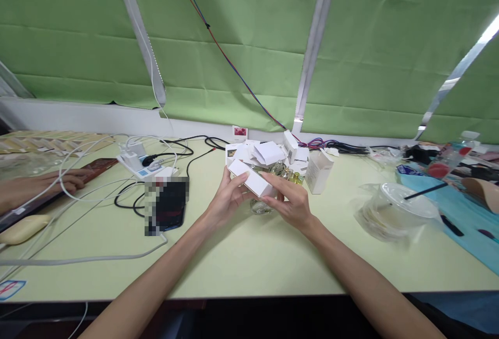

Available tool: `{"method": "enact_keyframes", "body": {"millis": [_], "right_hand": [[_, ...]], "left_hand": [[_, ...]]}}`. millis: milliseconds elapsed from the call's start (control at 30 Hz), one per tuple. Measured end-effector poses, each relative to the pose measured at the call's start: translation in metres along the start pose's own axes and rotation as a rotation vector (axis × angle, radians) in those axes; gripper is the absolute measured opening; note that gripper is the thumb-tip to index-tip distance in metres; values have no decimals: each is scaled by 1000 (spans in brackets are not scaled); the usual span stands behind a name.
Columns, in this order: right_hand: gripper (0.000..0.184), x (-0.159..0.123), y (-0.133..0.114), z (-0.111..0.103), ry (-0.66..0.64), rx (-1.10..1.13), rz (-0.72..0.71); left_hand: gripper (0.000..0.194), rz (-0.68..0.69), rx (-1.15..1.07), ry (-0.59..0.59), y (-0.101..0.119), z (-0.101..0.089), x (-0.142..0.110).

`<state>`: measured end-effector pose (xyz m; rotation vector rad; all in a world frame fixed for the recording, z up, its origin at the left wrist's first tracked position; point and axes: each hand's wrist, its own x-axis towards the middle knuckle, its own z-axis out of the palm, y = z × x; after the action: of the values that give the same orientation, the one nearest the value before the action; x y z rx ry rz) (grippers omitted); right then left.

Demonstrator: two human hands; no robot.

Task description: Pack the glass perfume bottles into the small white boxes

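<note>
Between my two hands, above the table, I hold a small white box tilted down to the right. My left hand grips its left end, thumb on the upper face. The fingers of my right hand close on the right end. Just behind and below it are several small glass bottles, one with yellowish liquid, partly hidden by the box and my hand. Another glass piece shows under the box. White papers and folded cartons lie behind, and an upright white box stands right of my right hand.
A phone, partly blurred out, lies left beside a power strip and tangled cables. Another person's hand rests on a dark device at far left. A lidded plastic cup with a black straw stands right, near a blue cloth.
</note>
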<state>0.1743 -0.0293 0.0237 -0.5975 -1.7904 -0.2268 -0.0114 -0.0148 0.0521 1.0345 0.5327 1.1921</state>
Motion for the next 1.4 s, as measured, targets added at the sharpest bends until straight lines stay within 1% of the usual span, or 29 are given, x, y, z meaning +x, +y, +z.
{"method": "enact_keyframes", "body": {"millis": [167, 300, 600, 800, 967, 1133, 1300, 1400], "right_hand": [[62, 1, 1, -1, -28, -45, -87], [64, 1, 2, -1, -54, -93, -129], [60, 1, 2, -2, -68, -60, -128], [56, 1, 2, -1, -91, -59, -94], [60, -1, 3, -1, -84, -26, -97], [64, -3, 4, 1, -108, -60, -96], [64, -2, 1, 1, -83, -51, -114], [65, -1, 0, 1, -90, -77, -99]], "left_hand": [[47, -10, -2, -4, 1, 0, 0], [48, -12, 8, -11, 1, 0, 0], [42, 3, 14, -48, -1, -4, 0], [45, -7, 18, -19, 1, -2, -1], [46, -17, 11, -7, 3, 0, -2], [45, -16, 19, 20, 3, 2, -2], [42, -10, 12, 32, 2, 3, -1], [43, -2, 8, 48, 1, 2, -1]]}}
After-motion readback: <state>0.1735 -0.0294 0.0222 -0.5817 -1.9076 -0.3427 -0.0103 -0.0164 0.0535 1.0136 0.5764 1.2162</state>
